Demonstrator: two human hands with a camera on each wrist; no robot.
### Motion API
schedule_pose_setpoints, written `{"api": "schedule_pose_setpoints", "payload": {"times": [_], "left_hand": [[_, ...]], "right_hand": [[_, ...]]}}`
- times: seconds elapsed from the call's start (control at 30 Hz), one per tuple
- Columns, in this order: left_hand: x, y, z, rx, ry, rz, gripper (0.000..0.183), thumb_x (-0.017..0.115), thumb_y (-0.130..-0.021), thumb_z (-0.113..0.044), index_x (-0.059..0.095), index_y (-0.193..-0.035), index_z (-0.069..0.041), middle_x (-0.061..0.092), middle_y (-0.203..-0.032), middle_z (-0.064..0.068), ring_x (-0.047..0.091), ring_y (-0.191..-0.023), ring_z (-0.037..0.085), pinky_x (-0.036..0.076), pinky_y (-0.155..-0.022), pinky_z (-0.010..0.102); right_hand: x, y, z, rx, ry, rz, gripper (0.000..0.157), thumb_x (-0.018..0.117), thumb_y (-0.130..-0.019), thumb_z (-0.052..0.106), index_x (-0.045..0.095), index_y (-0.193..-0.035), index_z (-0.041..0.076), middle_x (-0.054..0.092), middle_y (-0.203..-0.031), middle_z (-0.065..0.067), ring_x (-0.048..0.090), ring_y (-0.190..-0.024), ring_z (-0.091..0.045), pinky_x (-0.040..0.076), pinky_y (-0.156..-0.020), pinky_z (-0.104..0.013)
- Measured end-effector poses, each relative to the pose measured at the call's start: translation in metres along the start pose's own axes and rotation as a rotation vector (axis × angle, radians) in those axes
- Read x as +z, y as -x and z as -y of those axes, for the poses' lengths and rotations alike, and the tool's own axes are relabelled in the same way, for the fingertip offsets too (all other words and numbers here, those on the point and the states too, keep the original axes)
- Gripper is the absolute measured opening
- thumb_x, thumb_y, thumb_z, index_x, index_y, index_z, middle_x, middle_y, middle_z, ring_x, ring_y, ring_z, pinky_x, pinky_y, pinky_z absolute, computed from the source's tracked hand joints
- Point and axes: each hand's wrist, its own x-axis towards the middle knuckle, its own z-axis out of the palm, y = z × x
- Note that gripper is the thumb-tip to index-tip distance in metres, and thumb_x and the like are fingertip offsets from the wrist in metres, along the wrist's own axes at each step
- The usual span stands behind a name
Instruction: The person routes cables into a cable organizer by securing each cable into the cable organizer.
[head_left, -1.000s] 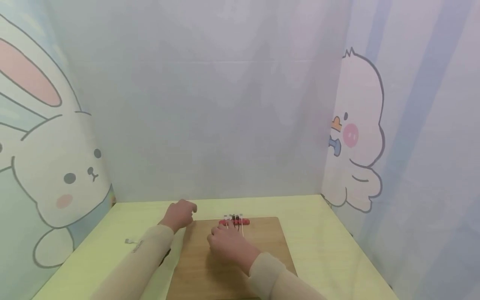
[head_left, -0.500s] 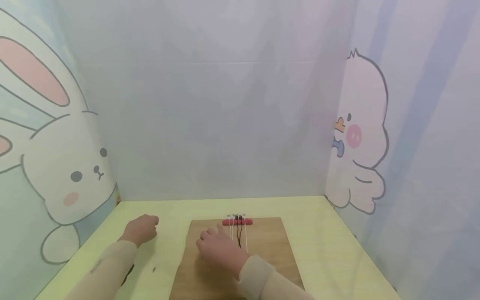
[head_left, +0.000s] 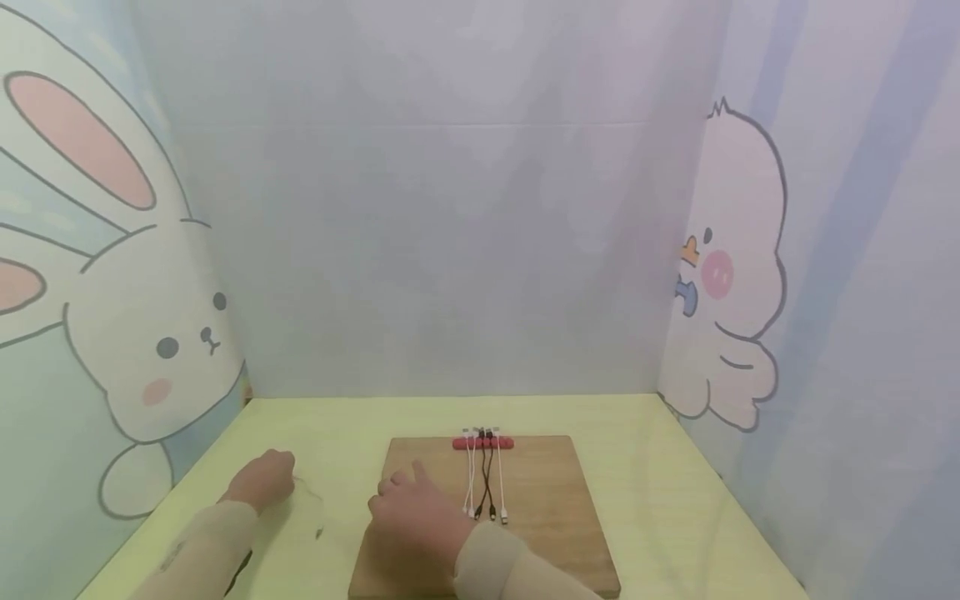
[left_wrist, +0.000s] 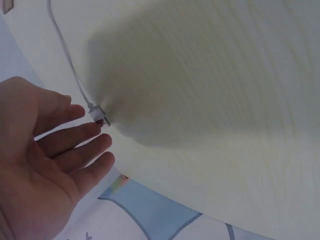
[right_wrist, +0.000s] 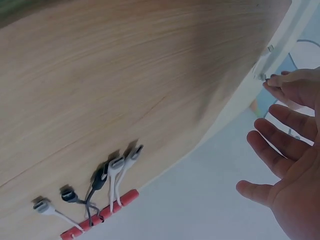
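Observation:
On the left of the table my left hand reaches down to a white charging cable. In the left wrist view its fingers are loosely bent, and the fingertips are right at the cable's plug. The cable's other end lies on the table closer to me. My right hand is over the left part of the wooden board, fingers spread and holding nothing. At the board's far edge a red cable holder carries several short white and black cables, their ends toward me.
The pale yellow table extends on both sides of the board. Fabric walls stand behind and at the sides, with a cartoon rabbit at left and a chick at right.
My left hand has moved left and toward me, away from the board's far corner, to the loose cable. My right hand has drawn back from the red holder, uncovering the cables.

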Motion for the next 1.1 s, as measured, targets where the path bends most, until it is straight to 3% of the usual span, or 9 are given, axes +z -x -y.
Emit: {"api": "schedule_pose_setpoints", "payload": {"times": [0.07,0.3,0.43,0.6,0.7,0.87,1.0,1.1], "left_hand": [[0.005,0.001,0.0,0.015,-0.006,-0.002,0.007,0.052,-0.085,-0.001,0.055,-0.079,-0.004,0.056,-0.072,0.008,0.048,-0.064,0.02,0.047,-0.063,0.041],[0.01,0.005,-0.004,0.081,-0.047,-0.06,0.017,0.048,-0.088,0.0,0.055,-0.074,-0.007,0.054,-0.069,0.007,0.047,-0.064,0.019,0.047,-0.063,0.041],[0.007,0.008,-0.009,0.09,-0.052,-0.041,0.019,0.048,-0.09,-0.002,0.057,-0.075,-0.008,0.056,-0.068,0.005,0.049,-0.063,0.018,0.049,-0.065,0.041],[0.008,0.012,-0.014,0.119,-0.068,-0.037,0.019,0.052,-0.09,-0.004,0.06,-0.073,-0.01,0.057,-0.068,0.002,0.051,-0.063,0.017,0.051,-0.067,0.042],[0.01,0.014,-0.017,0.139,-0.088,-0.052,0.019,0.054,-0.089,-0.004,0.061,-0.073,-0.011,0.057,-0.068,0.001,0.051,-0.064,0.016,0.05,-0.067,0.041],[0.011,0.018,-0.017,0.165,-0.066,-0.078,0.016,0.06,-0.085,-0.002,0.066,-0.073,-0.012,0.062,-0.071,0.0,0.057,-0.068,0.019,0.052,-0.07,0.042],[0.012,0.02,-0.012,0.202,0.0,-0.098,0.011,0.069,-0.08,-0.005,0.072,-0.077,-0.014,0.069,-0.076,-0.001,0.066,-0.078,0.021,0.055,-0.077,0.042],[0.014,0.023,-0.006,0.234,0.042,-0.114,0.01,0.074,-0.077,-0.007,0.071,-0.075,-0.017,0.067,-0.074,-0.006,0.061,-0.074,0.013,0.053,-0.073,0.037]], "right_hand": [[0.003,-0.003,0.005,-0.018,0.013,-0.016,0.012,0.059,-0.093,0.036,0.063,-0.103,0.032,0.062,-0.102,0.014,0.057,-0.101,-0.009,0.044,-0.104,-0.048],[0.011,-0.013,0.027,-0.044,-0.03,0.008,0.032,0.061,-0.079,0.061,0.057,-0.09,0.032,0.054,-0.087,0.015,0.047,-0.079,-0.007,0.044,-0.088,-0.041],[0.014,-0.021,0.04,-0.037,-0.091,0.09,0.026,0.065,-0.078,0.055,0.057,-0.093,0.035,0.052,-0.087,0.016,0.044,-0.077,-0.006,0.039,-0.081,-0.036],[0.019,-0.028,0.054,-0.044,-0.147,0.164,0.017,0.057,-0.092,0.046,0.057,-0.107,0.039,0.054,-0.094,0.016,0.046,-0.084,-0.005,0.041,-0.087,-0.038],[0.026,-0.031,0.061,-0.071,-0.147,0.185,0.022,0.052,-0.095,0.052,0.056,-0.114,0.042,0.055,-0.1,0.015,0.048,-0.088,-0.005,0.044,-0.093,-0.044],[0.035,-0.031,0.074,-0.143,-0.176,0.192,0.03,0.05,-0.089,0.069,0.06,-0.103,0.044,0.056,-0.1,0.016,0.051,-0.091,-0.004,0.043,-0.1,-0.047],[0.029,-0.028,0.08,-0.184,-0.163,0.174,0.023,0.05,-0.091,0.064,0.063,-0.095,0.045,0.057,-0.1,0.018,0.053,-0.097,-0.002,0.043,-0.104,-0.045],[0.022,-0.025,0.081,-0.208,-0.143,0.168,0.021,0.054,-0.089,0.064,0.064,-0.092,0.045,0.058,-0.093,0.02,0.053,-0.091,0.0,0.045,-0.101,-0.038]]}}
